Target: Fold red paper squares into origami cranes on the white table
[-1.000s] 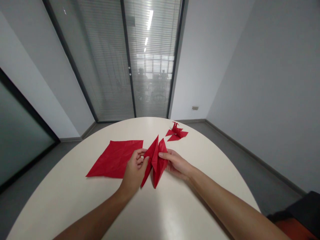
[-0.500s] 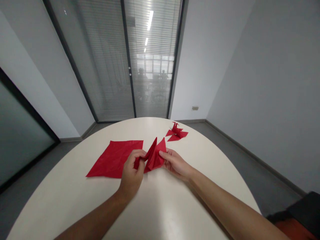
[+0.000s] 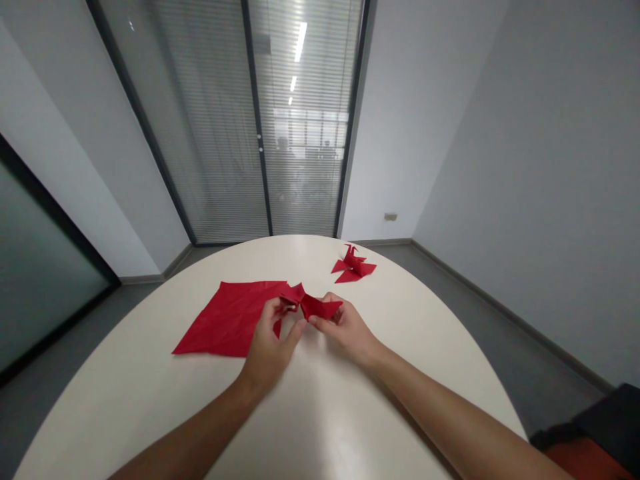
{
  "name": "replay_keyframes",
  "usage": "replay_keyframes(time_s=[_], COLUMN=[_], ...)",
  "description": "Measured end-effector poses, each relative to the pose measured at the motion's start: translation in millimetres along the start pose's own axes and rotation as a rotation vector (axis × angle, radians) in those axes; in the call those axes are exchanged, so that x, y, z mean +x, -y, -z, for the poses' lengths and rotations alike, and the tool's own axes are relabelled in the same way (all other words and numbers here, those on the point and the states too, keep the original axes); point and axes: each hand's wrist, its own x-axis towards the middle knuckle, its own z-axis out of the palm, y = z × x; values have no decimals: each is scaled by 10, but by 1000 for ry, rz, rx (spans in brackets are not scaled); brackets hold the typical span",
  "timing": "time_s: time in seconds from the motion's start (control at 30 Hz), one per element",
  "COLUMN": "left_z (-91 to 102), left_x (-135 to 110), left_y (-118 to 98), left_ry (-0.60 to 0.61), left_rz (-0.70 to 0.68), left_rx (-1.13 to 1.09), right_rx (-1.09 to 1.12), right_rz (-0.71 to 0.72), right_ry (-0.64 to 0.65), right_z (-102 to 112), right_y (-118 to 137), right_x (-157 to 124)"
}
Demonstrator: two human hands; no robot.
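A partly folded red paper piece (image 3: 320, 308) is held above the table between both hands. My left hand (image 3: 273, 340) grips its left part, the thumb reaching toward the middle from below. On the other side, my right hand (image 3: 347, 330) pinches the right part, thumb in front and fingers behind. Under and left of my left hand lies a flat sheet of red paper (image 3: 225, 317) with faint creases. Farther back to the right rests a folded red paper crane (image 3: 354, 267) with its wings spread. My fingers cover some of the held piece's folds.
The round white table (image 3: 320, 427) fills the lower view. Beyond it stands a glass partition with blinds (image 3: 215, 133). A dark and orange object (image 3: 600, 433), perhaps a chair, is at the lower right edge.
The folded paper has turned in my hands: its tall points no longer stand up, and it now appears lower and spread sideways. My left thumb has moved right. The sheet and crane stay put.
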Motion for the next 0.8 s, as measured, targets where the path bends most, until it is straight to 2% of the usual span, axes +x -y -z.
replay_keyframes(time_s=[0.13,0.2,0.27,0.4,0.63,0.8], left_z=[37,56,65,68,112,157], left_x=[26,33,29,0,-27,-13], left_y=[-46,-60,-72,-77,-2,16], left_ry=[-32,-34,-25,-10,18,44], left_rz=[-58,-100,-136,-241,-545,-686], left_rx=[25,31,59,134,468,636], right_rx=[-64,16,189,470,424,429], right_rz=[40,27,-10,-108,-222,-218], right_ry=[88,133,150,136,85,-1], right_z=[-44,-46,-34,5,58,101], right_y=[37,67,101,150,96,78], right_x=[-80,-87,-70,-25,-19,-4])
